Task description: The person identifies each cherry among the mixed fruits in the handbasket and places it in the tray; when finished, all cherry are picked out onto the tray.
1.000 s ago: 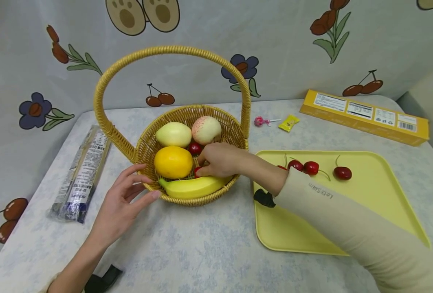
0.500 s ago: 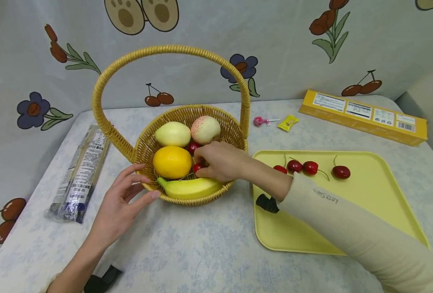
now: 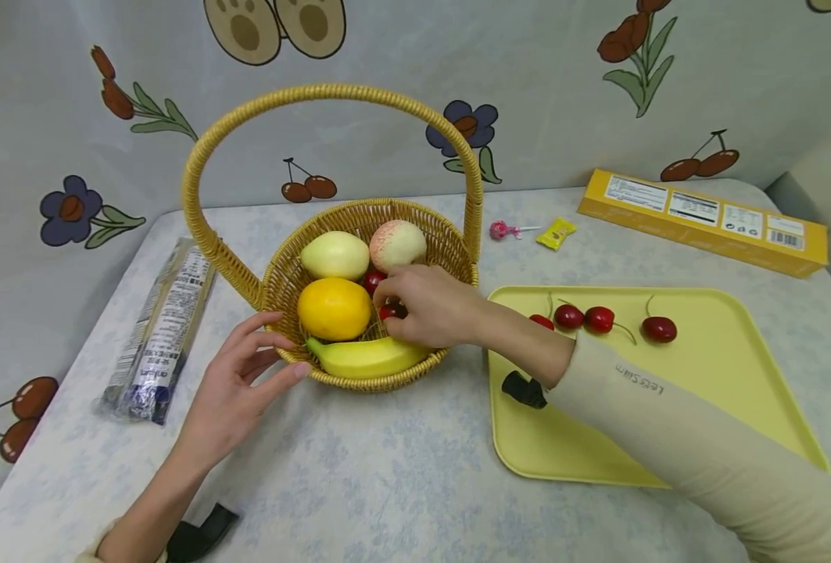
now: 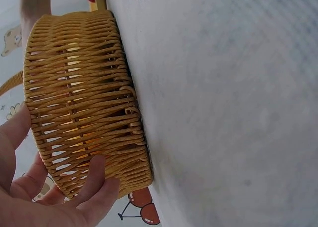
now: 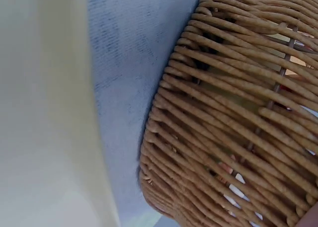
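Note:
A wicker basket (image 3: 380, 385) with a tall arched handle stands on the table. Inside it lie a yellow-green fruit (image 3: 334, 255), a peach (image 3: 398, 244), an orange-yellow fruit (image 3: 334, 309), a banana (image 3: 369, 358) and a red cherry (image 3: 374, 281). My right hand (image 3: 436, 306) reaches in over the right rim, its finger and thumb about another cherry (image 3: 391, 311), partly hidden. With loosely spread fingers, my left hand (image 3: 246, 391) rests against the basket's left front; in the left wrist view, its fingertips (image 4: 97, 175) touch the woven wall. The right wrist view shows mainly the basket's outside (image 5: 238, 108).
Under my right forearm lies a yellow tray (image 3: 732, 375) with several cherries (image 3: 659, 329). Behind it are a lollipop (image 3: 503, 230), a yellow-wrapped candy (image 3: 556, 233) and a long orange box (image 3: 703, 219). A clear plastic package (image 3: 165, 336) lies left of the basket.
My right hand has lifted slightly within the basket, and the cherry at its fingers has shifted a little back and right. My left hand has stayed at the rim.

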### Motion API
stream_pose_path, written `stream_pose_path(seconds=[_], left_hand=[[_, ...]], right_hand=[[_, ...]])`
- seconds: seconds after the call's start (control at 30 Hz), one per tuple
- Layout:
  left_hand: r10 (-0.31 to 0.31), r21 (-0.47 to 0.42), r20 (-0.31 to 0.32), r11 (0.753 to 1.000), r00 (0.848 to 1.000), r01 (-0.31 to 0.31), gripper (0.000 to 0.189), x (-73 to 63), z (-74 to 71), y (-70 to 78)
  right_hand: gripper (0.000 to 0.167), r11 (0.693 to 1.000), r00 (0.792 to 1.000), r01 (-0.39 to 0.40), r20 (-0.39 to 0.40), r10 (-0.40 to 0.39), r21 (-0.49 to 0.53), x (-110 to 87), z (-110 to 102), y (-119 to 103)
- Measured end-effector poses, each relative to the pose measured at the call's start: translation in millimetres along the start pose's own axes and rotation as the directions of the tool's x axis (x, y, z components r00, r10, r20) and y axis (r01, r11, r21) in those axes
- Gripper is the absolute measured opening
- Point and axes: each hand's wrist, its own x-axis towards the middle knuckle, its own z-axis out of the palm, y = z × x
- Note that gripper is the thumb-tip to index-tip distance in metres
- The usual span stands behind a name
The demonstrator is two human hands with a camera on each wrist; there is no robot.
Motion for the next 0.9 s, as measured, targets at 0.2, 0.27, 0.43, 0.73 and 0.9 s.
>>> stream_pose_path(seconds=[0.2,0.27,0.43,0.73,0.9], left_hand=[[-0.004,-0.008,-0.004,1.000,1.000,0.004,0.022,-0.1,0.6,-0.7],[0.000,-0.012,-0.004,1.000,1.000,0.000,0.022,0.1,0.8,-1.2],[0.007,-0.017,-0.006,1.000,1.000,-0.007,0.021,0.5,0.9,-1.6],[0.008,-0.028,-0.007,1.000,1.000,-0.008,0.022,0.2,1.3,-0.3],[0.004,-0.030,-0.006,1.000,1.000,-0.004,0.022,0.6,1.7,-0.1]], right_hand=[[0.018,0.995,0.997,0.055,-0.066,-0.050,0.078,-5.3,-3,4],[0.017,0.988,0.994,0.069,-0.093,-0.057,0.138,-6.8,-5,6],[0.015,0.958,0.989,0.106,-0.132,-0.073,0.267,-10.8,-12,11],[0.027,0.952,0.979,0.136,-0.182,-0.088,0.273,-40.8,-27,5],[0.024,0.935,0.967,0.129,-0.250,-0.046,0.330,-65.4,-33,4]])
